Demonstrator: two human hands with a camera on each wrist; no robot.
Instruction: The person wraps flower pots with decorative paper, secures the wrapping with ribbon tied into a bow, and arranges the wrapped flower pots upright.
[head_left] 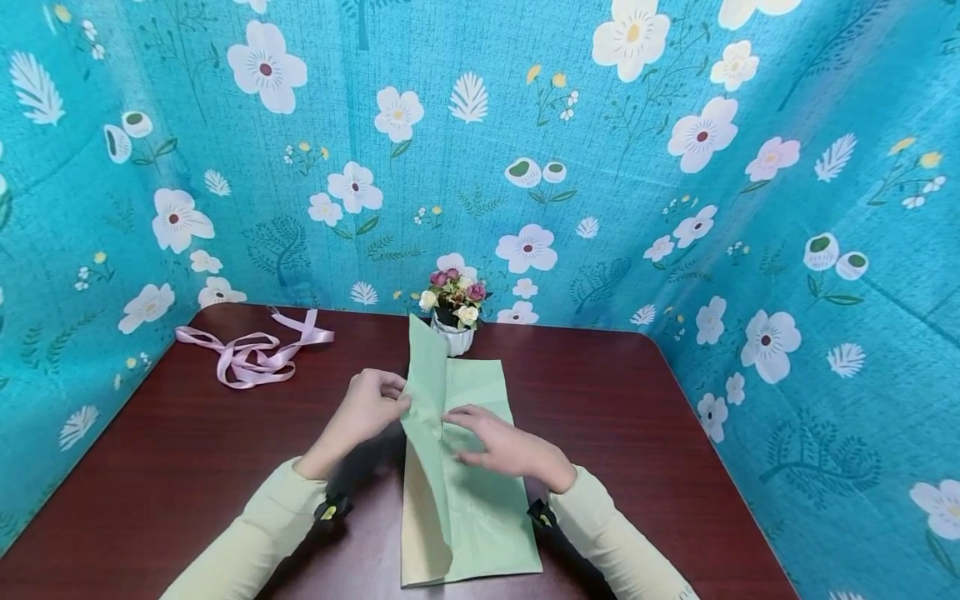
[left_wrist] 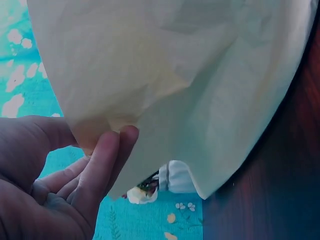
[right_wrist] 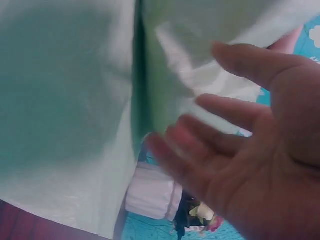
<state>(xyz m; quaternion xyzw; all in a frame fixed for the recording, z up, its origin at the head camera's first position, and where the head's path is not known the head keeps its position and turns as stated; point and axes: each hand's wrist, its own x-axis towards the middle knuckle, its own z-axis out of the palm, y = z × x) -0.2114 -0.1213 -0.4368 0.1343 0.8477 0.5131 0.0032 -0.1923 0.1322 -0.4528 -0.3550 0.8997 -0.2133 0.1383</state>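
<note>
A pale green sheet of paper (head_left: 487, 500) with a beige underside lies on the table, its left part folded up along a lengthwise crease. My left hand (head_left: 375, 406) pinches the raised left edge between thumb and fingers. In the left wrist view, the fingers of the left hand (left_wrist: 75, 170) grip the paper (left_wrist: 150, 65), which shows creases near the grip. Over the middle of the sheet hovers my right hand (head_left: 510, 446), fingers spread and holding nothing. In the right wrist view, the right hand (right_wrist: 250, 135) is beside the fold of the paper (right_wrist: 65, 100); whether its fingertips touch is unclear.
A white pot of artificial flowers (head_left: 453, 333) stands at the back, just behind the paper's far end. A loose pink ribbon (head_left: 255, 354) lies in loops at the back left of the dark red table (head_left: 622, 417). Blue floral cloth (head_left: 465, 208) hangs behind the table.
</note>
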